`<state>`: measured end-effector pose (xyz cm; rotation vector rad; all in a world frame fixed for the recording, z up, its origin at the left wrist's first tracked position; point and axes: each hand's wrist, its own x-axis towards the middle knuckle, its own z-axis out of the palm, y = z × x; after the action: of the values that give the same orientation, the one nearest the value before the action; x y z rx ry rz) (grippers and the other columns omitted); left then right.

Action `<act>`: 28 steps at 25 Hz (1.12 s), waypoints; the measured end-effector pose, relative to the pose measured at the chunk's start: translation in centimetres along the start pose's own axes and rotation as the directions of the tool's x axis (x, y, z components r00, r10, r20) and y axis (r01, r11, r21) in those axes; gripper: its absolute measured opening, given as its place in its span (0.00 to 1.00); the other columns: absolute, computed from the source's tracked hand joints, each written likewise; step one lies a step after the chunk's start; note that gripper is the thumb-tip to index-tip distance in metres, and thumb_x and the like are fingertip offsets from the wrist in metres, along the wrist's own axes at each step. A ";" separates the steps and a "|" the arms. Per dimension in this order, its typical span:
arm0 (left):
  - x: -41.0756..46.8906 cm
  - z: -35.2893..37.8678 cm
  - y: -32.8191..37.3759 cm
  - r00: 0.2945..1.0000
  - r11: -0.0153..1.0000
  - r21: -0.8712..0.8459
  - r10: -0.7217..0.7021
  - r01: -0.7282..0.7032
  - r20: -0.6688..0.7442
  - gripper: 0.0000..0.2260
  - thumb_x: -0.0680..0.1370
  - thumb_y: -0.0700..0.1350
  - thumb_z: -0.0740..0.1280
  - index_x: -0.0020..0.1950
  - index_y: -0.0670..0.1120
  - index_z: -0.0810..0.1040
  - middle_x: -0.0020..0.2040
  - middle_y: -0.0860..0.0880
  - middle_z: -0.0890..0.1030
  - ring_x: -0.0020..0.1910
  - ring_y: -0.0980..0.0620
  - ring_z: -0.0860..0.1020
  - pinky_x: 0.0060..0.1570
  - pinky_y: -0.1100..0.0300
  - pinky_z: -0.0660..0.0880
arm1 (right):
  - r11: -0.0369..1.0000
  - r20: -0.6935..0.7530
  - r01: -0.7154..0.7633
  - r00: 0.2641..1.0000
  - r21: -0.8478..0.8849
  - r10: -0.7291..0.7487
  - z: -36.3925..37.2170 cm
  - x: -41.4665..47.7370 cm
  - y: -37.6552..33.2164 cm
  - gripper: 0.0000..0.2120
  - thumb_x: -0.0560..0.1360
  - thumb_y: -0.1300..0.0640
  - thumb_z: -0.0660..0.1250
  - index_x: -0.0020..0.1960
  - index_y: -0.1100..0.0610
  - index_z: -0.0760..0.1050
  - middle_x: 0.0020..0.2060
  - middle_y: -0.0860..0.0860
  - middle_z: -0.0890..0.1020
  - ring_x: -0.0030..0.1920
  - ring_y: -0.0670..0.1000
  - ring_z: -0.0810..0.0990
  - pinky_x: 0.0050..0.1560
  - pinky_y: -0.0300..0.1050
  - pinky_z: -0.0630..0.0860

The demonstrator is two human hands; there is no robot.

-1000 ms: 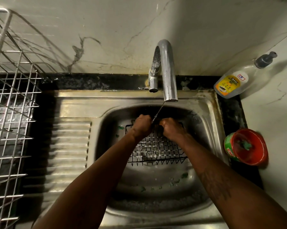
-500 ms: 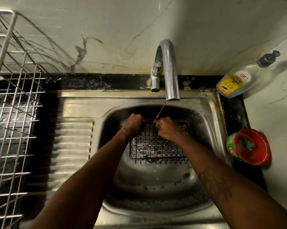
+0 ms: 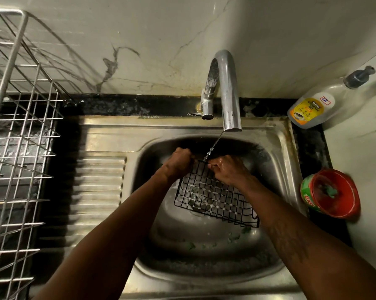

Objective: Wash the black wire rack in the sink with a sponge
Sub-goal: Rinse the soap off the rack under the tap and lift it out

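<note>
The black wire rack [image 3: 213,198] hangs tilted inside the steel sink [image 3: 204,267], its near right corner lowest. My left hand [image 3: 178,164] grips the rack's far left edge. Close beside it, my right hand [image 3: 228,169] grips the far edge too, fingers curled over the wire. A thin stream of water from the tap [image 3: 230,94] falls onto the rack between my hands. White suds cling to the rack's wires. No sponge shows in either hand.
A steel dish rack [image 3: 15,148] stands at the left beside the ribbed drainboard [image 3: 100,191]. On the right counter stand a dish-soap bottle [image 3: 312,107] and a red tub [image 3: 332,193] holding something green. Green bits lie on the sink bottom.
The rack has turned and tilted, its near right corner swinging down to the right. Both hands stayed at its far edge under the water stream.
</note>
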<state>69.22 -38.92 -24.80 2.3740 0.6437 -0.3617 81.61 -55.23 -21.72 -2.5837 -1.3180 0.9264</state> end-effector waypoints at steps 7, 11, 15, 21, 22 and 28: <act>0.4 0.2 2.4 1.000 0.999 0.048 -0.005 0.005 0.000 0.08 0.78 0.39 0.67 0.53 0.41 0.85 0.47 0.38 0.84 0.48 0.37 0.83 0.49 0.50 0.79 | 0.980 -0.093 0.005 0.995 -0.200 -0.024 0.6 -0.8 -1.6 0.13 0.79 0.56 0.61 0.59 0.49 0.80 0.53 0.56 0.84 0.53 0.61 0.83 0.52 0.51 0.79; 0.3 0.6 3.5 0.999 0.994 0.112 0.018 -0.012 -0.046 0.09 0.79 0.40 0.65 0.55 0.40 0.84 0.48 0.38 0.83 0.48 0.38 0.83 0.48 0.50 0.81 | 0.979 -0.067 -0.077 0.996 -0.190 0.065 0.7 -0.6 -1.2 0.12 0.78 0.58 0.62 0.59 0.54 0.79 0.55 0.58 0.83 0.56 0.61 0.82 0.54 0.52 0.78; 0.2 0.2 3.5 0.997 0.989 0.138 0.065 -0.059 -0.043 0.10 0.79 0.40 0.65 0.54 0.40 0.84 0.48 0.38 0.83 0.48 0.38 0.83 0.48 0.50 0.80 | 0.974 -0.078 -0.103 0.993 -0.203 0.088 0.9 -1.0 -0.9 0.11 0.79 0.54 0.62 0.55 0.54 0.80 0.52 0.58 0.84 0.54 0.61 0.83 0.52 0.51 0.78; 0.3 -0.5 2.7 0.999 1.000 0.010 -0.029 0.030 -0.024 0.10 0.74 0.44 0.67 0.44 0.38 0.83 0.38 0.39 0.84 0.40 0.38 0.84 0.40 0.51 0.82 | 0.984 -0.116 -0.135 0.986 -0.117 0.122 1.6 -1.0 -1.3 0.08 0.77 0.53 0.65 0.54 0.50 0.80 0.47 0.54 0.85 0.48 0.58 0.84 0.44 0.46 0.76; 0.2 -0.8 2.9 1.000 0.999 0.035 -0.014 0.013 0.022 0.10 0.75 0.43 0.67 0.45 0.37 0.83 0.40 0.38 0.84 0.42 0.37 0.84 0.42 0.50 0.82 | 0.985 -0.123 -0.138 0.984 -0.099 0.125 1.8 -1.1 -1.5 0.08 0.77 0.54 0.66 0.55 0.52 0.80 0.47 0.54 0.84 0.48 0.58 0.84 0.44 0.46 0.76; 0.5 -0.3 3.5 0.990 0.995 0.060 0.075 -0.083 0.123 0.08 0.76 0.43 0.69 0.50 0.39 0.84 0.45 0.40 0.85 0.46 0.41 0.84 0.47 0.53 0.82 | 0.996 -0.052 -0.075 0.996 -0.047 0.073 1.7 -0.5 -2.5 0.11 0.77 0.60 0.65 0.59 0.56 0.77 0.51 0.59 0.82 0.50 0.61 0.82 0.46 0.49 0.78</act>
<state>71.52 -40.92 -22.93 2.4096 0.4870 -0.4936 78.68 -54.41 -22.01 -2.6911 -1.2556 0.8446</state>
